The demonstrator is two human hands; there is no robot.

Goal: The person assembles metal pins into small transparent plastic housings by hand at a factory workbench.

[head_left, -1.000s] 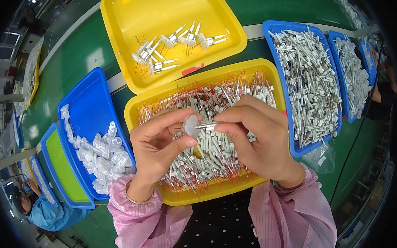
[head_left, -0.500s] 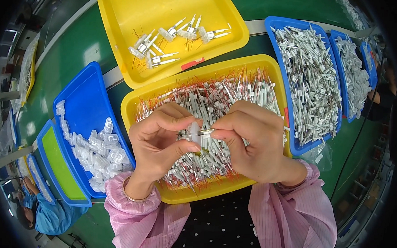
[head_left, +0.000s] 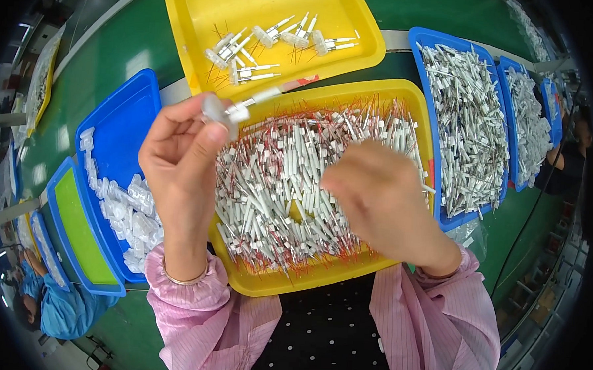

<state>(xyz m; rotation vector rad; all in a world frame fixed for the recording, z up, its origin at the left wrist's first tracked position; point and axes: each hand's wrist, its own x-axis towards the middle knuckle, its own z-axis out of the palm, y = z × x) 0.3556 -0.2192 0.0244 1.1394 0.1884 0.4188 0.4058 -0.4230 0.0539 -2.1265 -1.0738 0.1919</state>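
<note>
My left hand (head_left: 178, 157) pinches a translucent plastic cap (head_left: 219, 114) between thumb and fingers, raised over the left corner of the near yellow tray (head_left: 272, 288). From the cap a white rod-like piece (head_left: 266, 95) sticks out to the right, slightly blurred. My right hand (head_left: 382, 202) hovers over the tray's right half; its fingers look curled but are smeared by motion. Beneath both hands lies a heap of thin white rods with red wire leads (head_left: 277, 177).
Behind, another yellow tray (head_left: 205, 9) holds several capped rod assemblies (head_left: 270, 37). A blue tray of clear plastic caps (head_left: 133, 211) stands left, beside a green-bottomed tray (head_left: 76, 222). Blue trays of rods (head_left: 465, 119) and clear pieces (head_left: 527, 122) line the right. A person in blue (head_left: 73, 307) sits far left.
My hands have come apart. The left has moved up and left with the cap and rod; the right has let go of that piece and stays over the tray.
</note>
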